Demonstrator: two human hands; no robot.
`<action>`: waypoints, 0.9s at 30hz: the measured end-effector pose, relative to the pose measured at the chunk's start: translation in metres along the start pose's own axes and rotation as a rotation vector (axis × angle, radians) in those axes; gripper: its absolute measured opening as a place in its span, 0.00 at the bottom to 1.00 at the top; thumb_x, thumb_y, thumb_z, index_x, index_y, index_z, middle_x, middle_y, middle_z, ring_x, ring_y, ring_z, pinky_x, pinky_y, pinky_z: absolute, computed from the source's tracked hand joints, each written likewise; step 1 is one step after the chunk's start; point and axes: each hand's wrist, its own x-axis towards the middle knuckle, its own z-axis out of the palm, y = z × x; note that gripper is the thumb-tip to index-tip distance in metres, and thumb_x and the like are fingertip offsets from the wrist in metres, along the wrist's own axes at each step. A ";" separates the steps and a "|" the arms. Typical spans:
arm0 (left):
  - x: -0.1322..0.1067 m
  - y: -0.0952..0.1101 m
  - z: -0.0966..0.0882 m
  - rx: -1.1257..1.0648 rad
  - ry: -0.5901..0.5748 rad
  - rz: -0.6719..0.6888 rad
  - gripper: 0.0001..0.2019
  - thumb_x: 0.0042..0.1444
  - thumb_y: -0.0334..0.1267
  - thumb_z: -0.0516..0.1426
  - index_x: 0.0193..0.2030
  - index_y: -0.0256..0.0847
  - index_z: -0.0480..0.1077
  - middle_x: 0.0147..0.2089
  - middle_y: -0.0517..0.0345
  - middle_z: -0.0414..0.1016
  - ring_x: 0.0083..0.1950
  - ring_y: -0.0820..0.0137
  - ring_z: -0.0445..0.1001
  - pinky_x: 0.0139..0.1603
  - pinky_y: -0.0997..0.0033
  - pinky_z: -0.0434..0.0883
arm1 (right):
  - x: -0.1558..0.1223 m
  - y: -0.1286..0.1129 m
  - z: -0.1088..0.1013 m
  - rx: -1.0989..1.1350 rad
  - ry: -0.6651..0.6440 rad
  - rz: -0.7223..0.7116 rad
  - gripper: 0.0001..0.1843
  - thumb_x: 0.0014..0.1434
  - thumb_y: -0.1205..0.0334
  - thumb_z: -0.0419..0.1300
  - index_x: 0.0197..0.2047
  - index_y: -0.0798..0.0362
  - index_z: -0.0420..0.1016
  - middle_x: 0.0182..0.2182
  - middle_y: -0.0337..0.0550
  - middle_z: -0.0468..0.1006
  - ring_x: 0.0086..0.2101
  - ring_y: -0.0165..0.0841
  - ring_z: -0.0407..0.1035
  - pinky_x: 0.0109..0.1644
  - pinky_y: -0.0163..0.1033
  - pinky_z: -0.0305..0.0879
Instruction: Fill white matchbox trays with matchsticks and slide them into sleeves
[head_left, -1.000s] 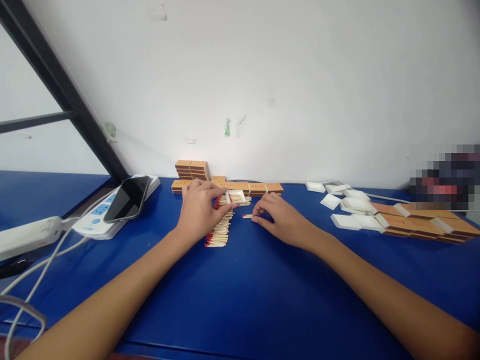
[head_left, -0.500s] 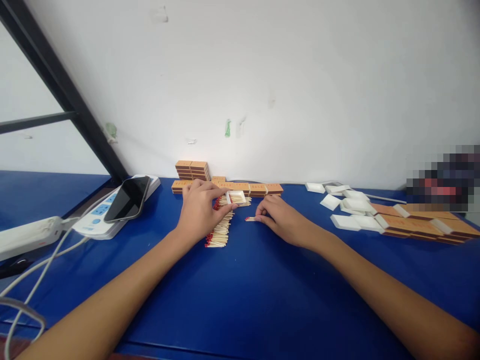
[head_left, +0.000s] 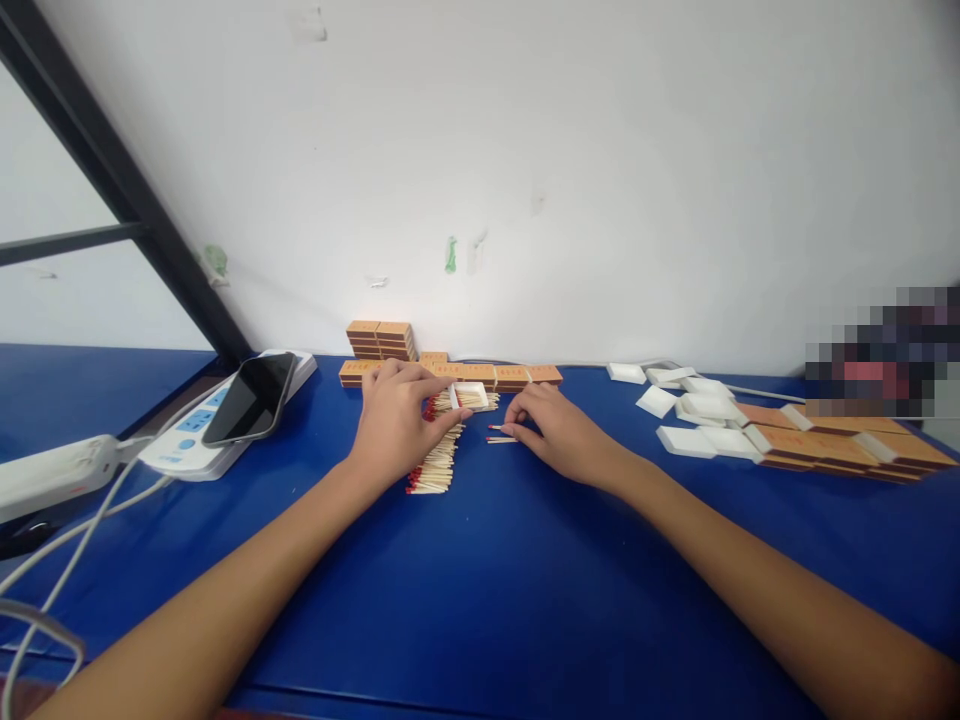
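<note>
My left hand (head_left: pixel 397 410) grips a small white matchbox tray (head_left: pixel 470 396) between thumb and fingers, above a pile of matches. A few sticks show inside the tray. Red-headed matches (head_left: pixel 435 465) lie in a row on the blue table, running toward me from under this hand, their heads to the left. To the right, the fingertips of my right hand (head_left: pixel 551 430) are pinched on a match (head_left: pixel 496 428) whose red head points left. Just below it a second match (head_left: pixel 499 440) sticks out by the thumb; whether it is held or rests on the table, I cannot tell.
Orange matchboxes (head_left: pixel 517 378) line the wall, with a taller stack (head_left: pixel 380 338) at left. White empty trays (head_left: pixel 686 441) and more matchboxes (head_left: pixel 825 447) lie at right. On the left, a phone (head_left: pixel 251 398) rests on a power strip (head_left: pixel 169 452), near white cables (head_left: pixel 67 560).
The match tips at my right fingertips, close together before, now show as two separate matches. My left hand stays on the tray. The whole view has shifted slightly.
</note>
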 end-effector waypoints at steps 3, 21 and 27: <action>0.000 -0.001 0.001 -0.004 0.004 0.006 0.18 0.58 0.53 0.69 0.51 0.48 0.82 0.46 0.55 0.82 0.49 0.58 0.71 0.51 0.54 0.60 | 0.002 -0.002 -0.002 -0.005 -0.015 0.022 0.05 0.69 0.64 0.61 0.39 0.52 0.72 0.41 0.47 0.75 0.46 0.42 0.67 0.51 0.47 0.65; -0.008 0.016 0.005 -0.113 -0.079 0.072 0.21 0.58 0.54 0.69 0.54 0.49 0.82 0.46 0.54 0.82 0.51 0.58 0.72 0.53 0.54 0.60 | 0.005 -0.025 -0.013 0.024 0.188 -0.124 0.06 0.72 0.63 0.56 0.40 0.50 0.68 0.40 0.47 0.73 0.45 0.42 0.65 0.52 0.49 0.63; -0.005 0.013 0.002 -0.089 -0.037 0.016 0.19 0.58 0.55 0.69 0.51 0.50 0.82 0.46 0.55 0.82 0.51 0.57 0.72 0.53 0.53 0.59 | 0.004 -0.028 -0.018 0.019 0.246 -0.093 0.07 0.71 0.62 0.56 0.38 0.50 0.72 0.37 0.46 0.75 0.42 0.41 0.67 0.50 0.48 0.64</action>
